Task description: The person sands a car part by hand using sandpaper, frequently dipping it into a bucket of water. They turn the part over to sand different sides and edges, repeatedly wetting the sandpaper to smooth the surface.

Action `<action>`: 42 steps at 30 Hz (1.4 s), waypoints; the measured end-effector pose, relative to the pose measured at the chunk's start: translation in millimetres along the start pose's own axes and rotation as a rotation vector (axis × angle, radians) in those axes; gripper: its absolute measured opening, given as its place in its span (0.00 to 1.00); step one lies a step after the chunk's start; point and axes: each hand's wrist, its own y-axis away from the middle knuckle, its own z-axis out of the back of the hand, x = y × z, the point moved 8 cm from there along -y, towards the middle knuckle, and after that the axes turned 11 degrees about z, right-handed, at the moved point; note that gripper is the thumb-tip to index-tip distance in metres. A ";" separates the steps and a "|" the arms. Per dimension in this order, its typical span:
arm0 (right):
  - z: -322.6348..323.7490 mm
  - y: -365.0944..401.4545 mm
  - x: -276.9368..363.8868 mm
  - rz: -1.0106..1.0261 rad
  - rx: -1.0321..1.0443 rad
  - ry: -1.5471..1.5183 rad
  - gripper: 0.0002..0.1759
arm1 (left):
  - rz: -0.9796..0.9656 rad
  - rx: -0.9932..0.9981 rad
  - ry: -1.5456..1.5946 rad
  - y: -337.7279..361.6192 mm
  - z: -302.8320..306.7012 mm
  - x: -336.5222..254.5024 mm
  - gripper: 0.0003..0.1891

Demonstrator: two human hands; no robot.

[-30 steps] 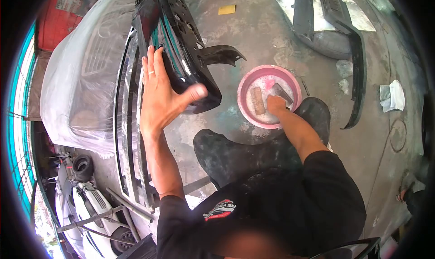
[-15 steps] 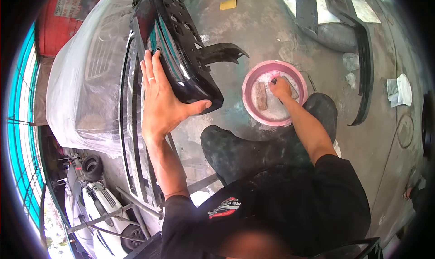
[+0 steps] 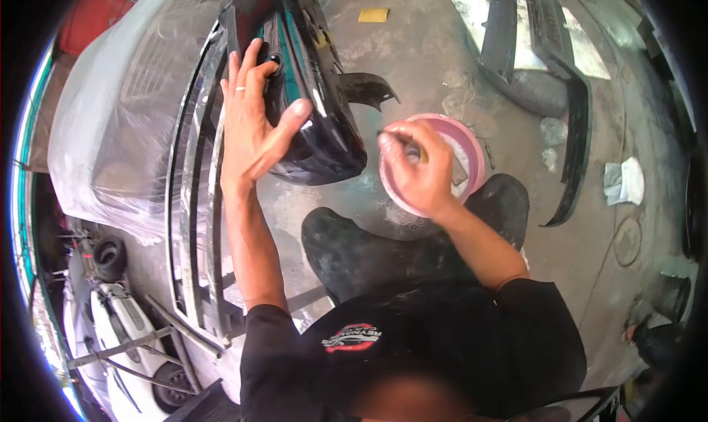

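My left hand [image 3: 252, 130] lies with fingers spread on the glossy black car bumper [image 3: 321, 153], which rests on a metal stand [image 3: 193, 201]. Its fingertips are near a small round fitting on the bumper's face. Raised over the near side of a pink basin [image 3: 478, 153], my right hand [image 3: 424, 167] has its fingers curled together. A bit of something dark shows at its fingertips, too little to name. Whitish water and part of a flat greyish block [image 3: 459, 173] show in the basin; the hand hides the rest.
A plastic-covered vehicle [image 3: 110, 127] stands at the left, with a white motorcycle [image 3: 133, 326] below it. On the floor lie a yellow sheet [image 3: 374, 15], more dark bumper parts [image 3: 579, 134] at the right and a white cloth [image 3: 624, 181].
My right hand has come up out of the basin and moved left towards the bumper. My left hand stays on the bumper, its thumb now higher. The whole view has shifted slightly.
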 end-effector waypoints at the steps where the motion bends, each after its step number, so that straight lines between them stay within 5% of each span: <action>1: -4.2 -5.3 19.5 0.090 0.028 -0.008 0.06 | 0.044 -0.016 0.010 0.5 -3.2 -1.8 0.41; 7: -22.4 4.4 30.6 0.102 -0.003 -0.025 0.07 | 0.081 -0.185 0.031 7.8 -1.8 -4.9 0.35; 15: -31.0 25.3 23.6 0.214 -0.038 0.074 0.09 | 0.073 -0.179 -0.027 10.9 -0.7 -7.3 0.34; 25: -33.7 15.6 21.5 0.129 -0.020 0.023 0.08 | 0.073 -0.212 -0.016 13.0 -1.0 -10.4 0.35; 31: -41.6 -11.8 30.5 0.029 -0.007 0.041 0.08 | 0.096 -0.200 -0.012 15.6 0.5 -8.1 0.27; 33: -38.5 0.9 37.3 0.250 0.018 0.109 0.08 | 0.084 -0.184 -0.028 12.6 -1.4 -9.5 0.25; 38: -46.0 -24.9 40.0 0.038 0.019 0.041 0.08 | 0.100 -0.213 -0.015 12.8 3.1 -8.6 0.24; 41: -37.7 -0.7 36.7 0.234 0.013 0.097 0.09 | 0.096 -0.189 -0.026 12.6 -0.4 -9.7 0.24; 42: -39.2 9.7 32.6 0.133 -0.006 0.038 0.09 | 0.098 -0.205 -0.025 15.1 -1.9 -9.6 0.24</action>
